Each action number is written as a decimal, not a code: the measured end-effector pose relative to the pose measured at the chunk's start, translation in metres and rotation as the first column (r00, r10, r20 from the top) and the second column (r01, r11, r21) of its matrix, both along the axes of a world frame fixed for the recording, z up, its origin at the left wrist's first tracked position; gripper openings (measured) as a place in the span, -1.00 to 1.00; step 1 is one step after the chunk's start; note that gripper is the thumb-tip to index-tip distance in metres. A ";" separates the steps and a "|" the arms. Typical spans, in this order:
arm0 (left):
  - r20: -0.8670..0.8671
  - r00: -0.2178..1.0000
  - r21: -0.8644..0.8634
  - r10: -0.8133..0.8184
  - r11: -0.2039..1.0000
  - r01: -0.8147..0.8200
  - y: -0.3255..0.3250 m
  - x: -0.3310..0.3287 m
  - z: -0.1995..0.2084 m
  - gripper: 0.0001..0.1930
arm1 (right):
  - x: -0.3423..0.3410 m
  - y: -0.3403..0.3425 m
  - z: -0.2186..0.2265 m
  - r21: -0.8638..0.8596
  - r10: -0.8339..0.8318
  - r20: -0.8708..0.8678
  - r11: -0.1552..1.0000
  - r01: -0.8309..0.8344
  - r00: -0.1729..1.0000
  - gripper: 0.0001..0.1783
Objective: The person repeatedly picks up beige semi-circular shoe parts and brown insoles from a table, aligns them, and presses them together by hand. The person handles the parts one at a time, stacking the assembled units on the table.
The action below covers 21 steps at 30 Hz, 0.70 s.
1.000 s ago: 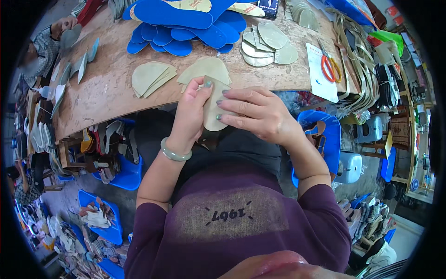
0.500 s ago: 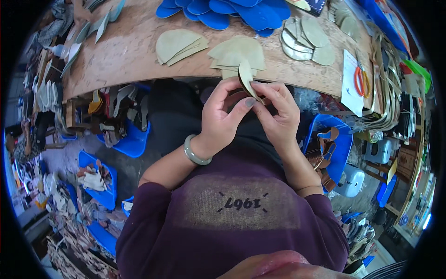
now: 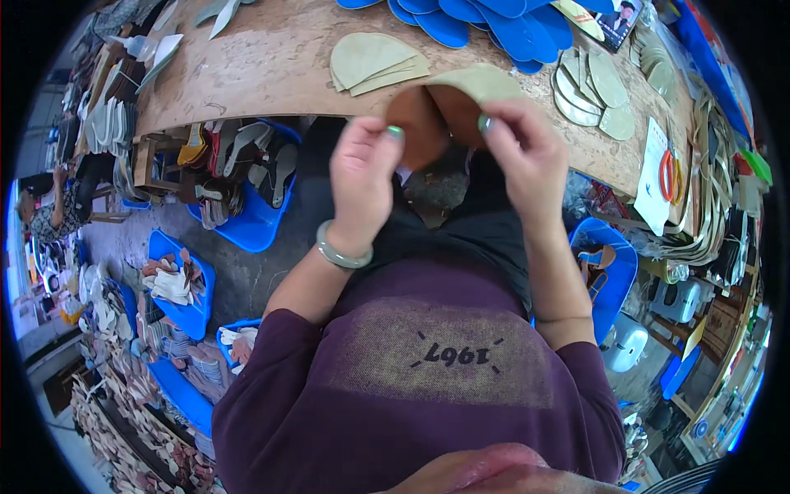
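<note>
Between my two hands a brown leather-like piece (image 3: 414, 132) is spread in front of the table edge, slightly blurred by motion. A dark line runs down its middle; I cannot tell whether that is a fold, a slit or a gap between two pieces. My left hand (image 3: 364, 181) pinches its left side, thumb uppermost. The right side is pinched by my right hand (image 3: 527, 156). Just behind it lie pale green rounded pieces (image 3: 485, 81), partly hidden. Another fanned stack of pale green pieces (image 3: 374, 62) rests to their left on the table.
Blue insole-shaped pieces (image 3: 461, 29) are heaped at the table's back. Toward the right are round pale pieces (image 3: 605, 82), white paper (image 3: 652, 181) and orange-handled scissors (image 3: 666, 177). Blue bins (image 3: 255, 222) with shoe parts stand below on the left, another blue bin (image 3: 613, 284) on the right.
My hands have moved apart, and a brown surface now shows between them instead of the curved pale piece's edge. The head view has shifted, so the table's things appear farther right.
</note>
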State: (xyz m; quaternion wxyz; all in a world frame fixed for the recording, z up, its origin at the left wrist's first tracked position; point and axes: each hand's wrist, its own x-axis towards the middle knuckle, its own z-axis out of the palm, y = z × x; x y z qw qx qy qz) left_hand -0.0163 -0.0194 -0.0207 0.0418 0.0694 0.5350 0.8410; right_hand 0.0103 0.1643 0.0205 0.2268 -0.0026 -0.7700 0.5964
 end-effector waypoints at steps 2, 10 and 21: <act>0.077 0.991 0.093 0.113 0.988 -0.120 -0.024 -0.015 -0.001 -0.88 | -0.034 0.000 0.008 -0.022 -0.062 -0.053 0.998 0.060 0.997 -0.83; 0.116 0.961 0.043 0.249 0.966 -0.255 -0.105 -0.013 -0.012 -0.78 | -0.124 -0.035 0.014 0.549 -0.110 -0.488 0.733 0.402 0.866 -0.81; 0.449 0.757 0.682 -0.475 0.730 0.053 -0.069 0.005 -0.009 -0.72 | -0.055 -0.069 -0.002 0.143 0.822 -0.016 0.566 -0.812 0.570 -0.42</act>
